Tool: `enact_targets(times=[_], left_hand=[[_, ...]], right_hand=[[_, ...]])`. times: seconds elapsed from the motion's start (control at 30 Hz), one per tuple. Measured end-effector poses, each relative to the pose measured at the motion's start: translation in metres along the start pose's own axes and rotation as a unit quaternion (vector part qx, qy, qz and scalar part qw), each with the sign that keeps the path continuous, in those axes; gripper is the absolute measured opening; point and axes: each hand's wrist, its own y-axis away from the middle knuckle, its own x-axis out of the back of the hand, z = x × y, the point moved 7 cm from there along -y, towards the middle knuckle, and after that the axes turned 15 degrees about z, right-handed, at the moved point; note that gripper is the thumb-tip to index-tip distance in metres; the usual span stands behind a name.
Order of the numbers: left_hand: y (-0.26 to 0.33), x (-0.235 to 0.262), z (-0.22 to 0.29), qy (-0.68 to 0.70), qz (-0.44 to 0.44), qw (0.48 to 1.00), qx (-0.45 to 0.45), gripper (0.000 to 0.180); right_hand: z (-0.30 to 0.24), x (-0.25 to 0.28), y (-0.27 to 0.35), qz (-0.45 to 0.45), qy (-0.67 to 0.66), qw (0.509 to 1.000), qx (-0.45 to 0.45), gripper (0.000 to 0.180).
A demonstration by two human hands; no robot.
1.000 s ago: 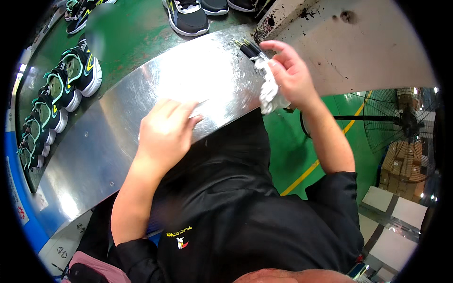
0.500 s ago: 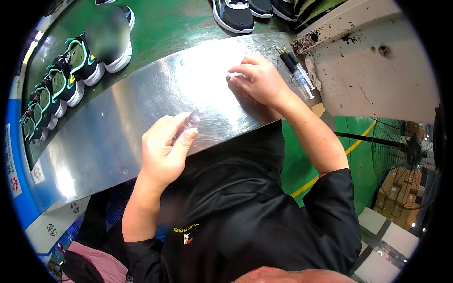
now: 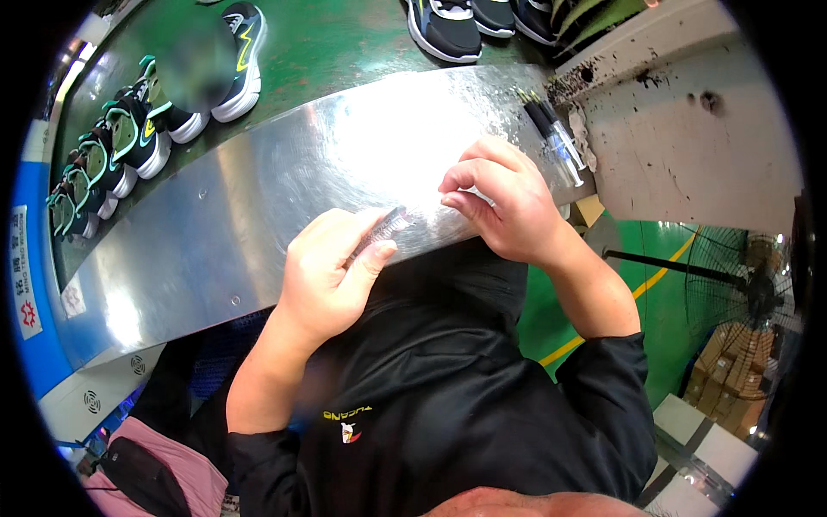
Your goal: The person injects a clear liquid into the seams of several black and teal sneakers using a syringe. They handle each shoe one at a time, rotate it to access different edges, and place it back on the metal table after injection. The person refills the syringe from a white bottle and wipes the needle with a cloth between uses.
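Note:
My left hand (image 3: 332, 271) is closed over the front part of the metal sheet, fingers and thumb gripping a clear, tube-like plastic piece (image 3: 389, 226). The far end of that piece sticks out past my fingertips toward the right. To its right is my right hand (image 3: 510, 205), its thumb and forefinger curled together in a pinch. Whatever may be between those fingertips is too small to make out. The two hands are apart, both above the shiny metal sheet (image 3: 250, 198).
Beyond my right hand, several syringes (image 3: 556, 138) lie by a stained pale panel (image 3: 680, 129). Black sports shoes (image 3: 142, 142) line the green surface at the left; others (image 3: 448, 30) stand at the far side. A fan (image 3: 758, 289) and cardboard boxes (image 3: 728, 366) are at the right.
My right hand has come back toward me and to the right, away from the far part of the sheet. My left hand, still gripping the clear piece, has shifted right.

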Motion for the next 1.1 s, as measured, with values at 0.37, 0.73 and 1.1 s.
enact_targets(times=[0.37,0.73,1.1], left_hand=[[0.001,-0.024,0.031,-0.060,-0.048,0.993,-0.091,0.024],[0.022,-0.048,0.023,-0.100,-0.158,0.975,-0.116,0.024],[-0.035,-0.031,-0.006,0.060,-0.099,0.992,0.054,0.019]], right_hand=[[-0.025,0.025,0.016,0.007,0.049,0.995,0.091,0.018],[-0.022,0.010,0.054,-0.135,0.102,0.984,0.063,0.010],[-0.016,0.045,0.001,0.035,0.146,0.987,0.065,0.052]])
